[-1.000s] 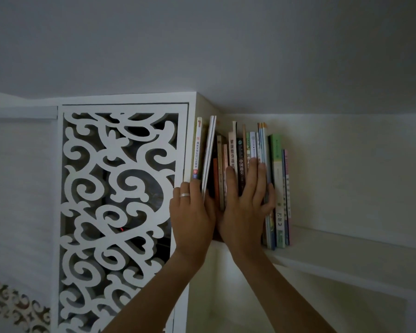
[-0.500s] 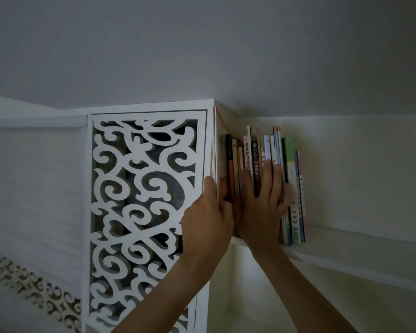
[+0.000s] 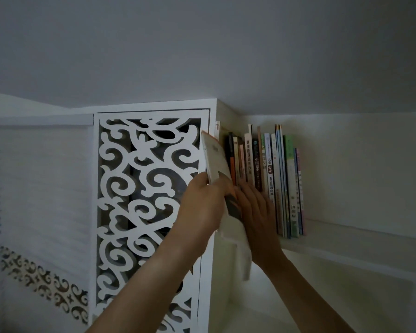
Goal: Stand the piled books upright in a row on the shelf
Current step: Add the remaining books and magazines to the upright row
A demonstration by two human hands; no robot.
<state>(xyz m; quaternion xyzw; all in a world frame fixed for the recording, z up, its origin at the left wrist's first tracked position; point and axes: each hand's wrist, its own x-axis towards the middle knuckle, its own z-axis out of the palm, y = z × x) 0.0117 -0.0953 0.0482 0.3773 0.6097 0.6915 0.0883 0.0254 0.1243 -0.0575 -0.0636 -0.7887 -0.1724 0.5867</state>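
Nearest the camera, the left hand (image 3: 202, 203) has pulled a pale book (image 3: 214, 159) out from the left end of the row; half a second ago that hand lay against the cabinet edge with no book tilted free. Its fingers and thumb now pinch the book's lower part, and the book leans left, top edge over the carved scrollwork panel (image 3: 149, 188). The right hand (image 3: 255, 212) stays flat against the spines, fingers straight though blurred, and hides the lower parts of the books it presses. Behind both hands, the row of books (image 3: 269, 179) stands upright on the white shelf (image 3: 346, 239), by the cabinet's side wall. The spine lettering is mostly too dim to read.
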